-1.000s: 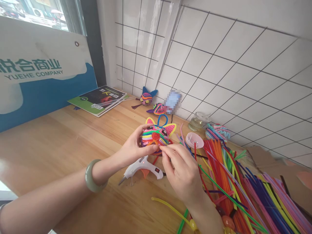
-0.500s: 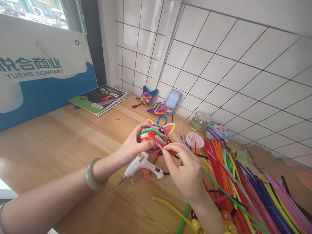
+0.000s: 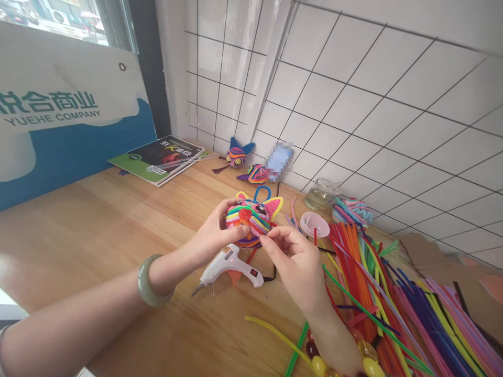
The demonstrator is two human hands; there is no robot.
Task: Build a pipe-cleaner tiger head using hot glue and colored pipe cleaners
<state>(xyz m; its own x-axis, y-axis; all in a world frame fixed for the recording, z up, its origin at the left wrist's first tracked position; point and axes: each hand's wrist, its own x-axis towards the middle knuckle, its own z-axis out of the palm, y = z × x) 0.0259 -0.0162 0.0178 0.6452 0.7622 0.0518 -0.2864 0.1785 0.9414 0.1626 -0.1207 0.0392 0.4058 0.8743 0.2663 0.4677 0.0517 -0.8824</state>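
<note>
A pipe-cleaner animal head point(image 3: 257, 215) has rainbow stripes, an orange-red nose, pink ears edged in yellow and a blue loop on top. My left hand point(image 3: 218, 228) grips its left side, thumb across the front below the nose. At the lower right edge of the head, my right hand point(image 3: 293, 259) pinches thumb and forefinger together on the end of a pink pipe cleaner point(image 3: 260, 228); the fingers partly hide it. Just below lies a white glue gun point(image 3: 230, 266), its small light lit and its nozzle pointing down-left.
Bundles of coloured pipe cleaners point(image 3: 357, 267) spread over the right side. A pink bowl point(image 3: 314, 225) and a glass jar point(image 3: 320, 193) stand behind my right hand. Two finished-looking heads sit by the wall near a blurred phone point(image 3: 279, 161). Booklets point(image 3: 157, 159) lie at the back left.
My right fingertips have shifted slightly along the head's lower right edge, and the wrist has turned a little. My left hand and the head have hardly moved.
</note>
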